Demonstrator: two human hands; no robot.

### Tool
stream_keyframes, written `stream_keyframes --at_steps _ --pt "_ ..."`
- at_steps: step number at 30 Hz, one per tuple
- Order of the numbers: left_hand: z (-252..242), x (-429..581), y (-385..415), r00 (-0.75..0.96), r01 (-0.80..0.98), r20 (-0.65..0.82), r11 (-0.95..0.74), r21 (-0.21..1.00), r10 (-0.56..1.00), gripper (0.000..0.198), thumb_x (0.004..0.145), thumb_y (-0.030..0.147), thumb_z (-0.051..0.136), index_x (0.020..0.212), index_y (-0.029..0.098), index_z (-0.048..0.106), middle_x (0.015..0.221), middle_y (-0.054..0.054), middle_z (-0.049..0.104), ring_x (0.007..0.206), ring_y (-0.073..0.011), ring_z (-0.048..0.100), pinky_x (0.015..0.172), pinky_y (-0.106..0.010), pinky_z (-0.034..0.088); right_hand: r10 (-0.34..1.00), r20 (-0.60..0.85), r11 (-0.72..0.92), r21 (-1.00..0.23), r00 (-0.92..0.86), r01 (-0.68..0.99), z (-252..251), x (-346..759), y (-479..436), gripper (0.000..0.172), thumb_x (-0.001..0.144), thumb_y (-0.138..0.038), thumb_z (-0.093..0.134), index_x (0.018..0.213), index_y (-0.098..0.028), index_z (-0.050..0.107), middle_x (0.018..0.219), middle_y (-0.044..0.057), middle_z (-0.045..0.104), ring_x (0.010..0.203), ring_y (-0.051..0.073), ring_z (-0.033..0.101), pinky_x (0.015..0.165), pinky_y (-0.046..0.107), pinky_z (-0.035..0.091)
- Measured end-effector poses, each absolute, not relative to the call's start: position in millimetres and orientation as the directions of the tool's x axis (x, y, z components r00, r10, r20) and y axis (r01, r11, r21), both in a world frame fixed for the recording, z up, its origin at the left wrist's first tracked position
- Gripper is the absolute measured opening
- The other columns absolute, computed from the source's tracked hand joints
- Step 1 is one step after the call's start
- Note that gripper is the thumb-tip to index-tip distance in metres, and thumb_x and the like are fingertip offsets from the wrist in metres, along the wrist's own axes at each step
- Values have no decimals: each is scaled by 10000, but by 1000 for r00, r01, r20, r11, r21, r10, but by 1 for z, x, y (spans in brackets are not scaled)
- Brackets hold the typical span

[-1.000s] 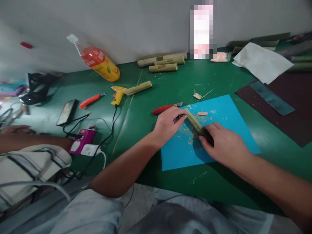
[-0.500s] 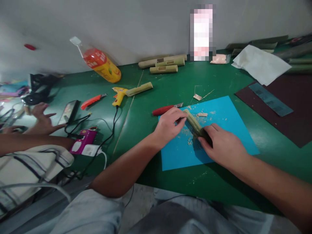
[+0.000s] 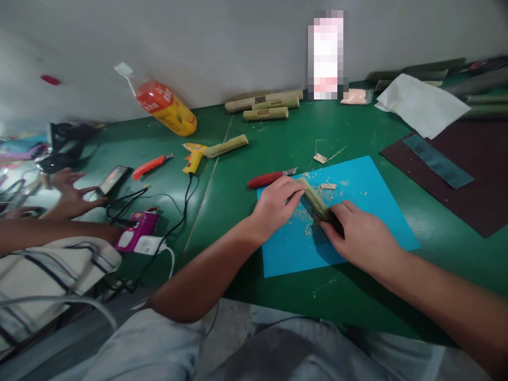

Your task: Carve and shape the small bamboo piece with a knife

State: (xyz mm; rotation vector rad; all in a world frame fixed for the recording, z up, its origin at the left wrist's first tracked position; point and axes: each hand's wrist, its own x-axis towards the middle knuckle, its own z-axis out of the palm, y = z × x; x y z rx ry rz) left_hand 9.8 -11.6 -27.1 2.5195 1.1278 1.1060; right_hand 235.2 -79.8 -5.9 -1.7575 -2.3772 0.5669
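Note:
A short green bamboo tube (image 3: 315, 198) lies aslant over a blue sheet (image 3: 373, 211), its near end in my right hand (image 3: 363, 233), whose fingers and thumb wrap it. My left hand (image 3: 279, 205) is closed at the tube's far end, with thumb and fingertips pinched against it; whether a small thing is between them is hidden. Pale shavings (image 3: 304, 214) and a small bamboo chip (image 3: 327, 186) are scattered around the tube on the sheet. Just beyond my left hand rests a red-handled knife (image 3: 265, 180) with its blade pointing right.
A yellow glue gun (image 3: 194, 157) and an orange cutter (image 3: 148, 167) lie to the left. Behind stand a drink bottle (image 3: 166, 108) and cut bamboo tubes (image 3: 265, 114). At far left, a co-worker's hand (image 3: 67, 193) is near a phone (image 3: 114, 180). Dark sandpaper-like sheet (image 3: 476, 211) lies right.
Both my hands and the bamboo tube stay almost as they were. The co-worker's phone now lies at a different tilt by their fingers. The view has shifted very slightly.

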Motion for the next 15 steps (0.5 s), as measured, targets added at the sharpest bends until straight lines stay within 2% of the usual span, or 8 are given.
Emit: stream_keyframes --at_steps 9,15 --pt "-29 20 -20 538 521 546 -762 384 642 144 1061 181 587 1002 160 717 930 -64 745 898 -174 713 824 -318 611 942 -103 270 -334 -319 903 -8 233 -79 255 1050 -360 526 1001 -159 675 996 110 671 748 208 586 600 344 230" --pt "-27 24 -21 562 536 536 -771 343 629 158 1059 168 562 977 162 696 935 -65 729 890 -180 698 826 -332 604 939 -50 306 -327 -340 894 -10 234 -79 253 1042 -343 511 1000 -159 679 974 110 676 722 189 559 590 337 227"
